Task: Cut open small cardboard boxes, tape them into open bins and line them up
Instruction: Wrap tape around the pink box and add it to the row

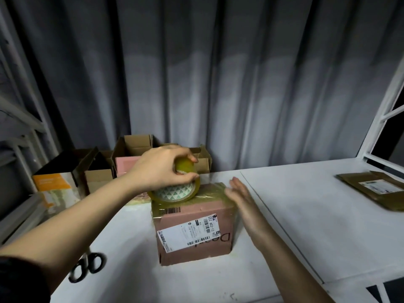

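1. Head-camera view: a brown cardboard box (194, 228) is seen standing on a white surface (295, 226), with a shipping label (188, 234) on the side facing the camera and clear tape laid across its top.
2. A roll of clear packing tape (175, 191), its core printed with green triangles, is gripped by the left hand (162, 169); the fingers are curled over the roll's upper rim, and the roll is held tilted against the box's top at the far left edge.
3. The right hand (242, 197) is held flat, fingers straight and together, at the box's upper right edge; the fingertips are blurred, so exact contact with the tape cannot be told.
4. A row of open cardboard bins (133, 147) is lined up at the back left of the surface, against a grey curtain (218, 84); a pink-fronted one (125, 167) and an orange-and-white one (54, 184) are among them.
5. Black-handled scissors (86, 267) are seen lying on the surface near the left forearm, partly hidden by it.
6. A flattened brown package (376, 188) with a label is placed well apart, at the far right of the surface, beside a white metal frame (380, 119).
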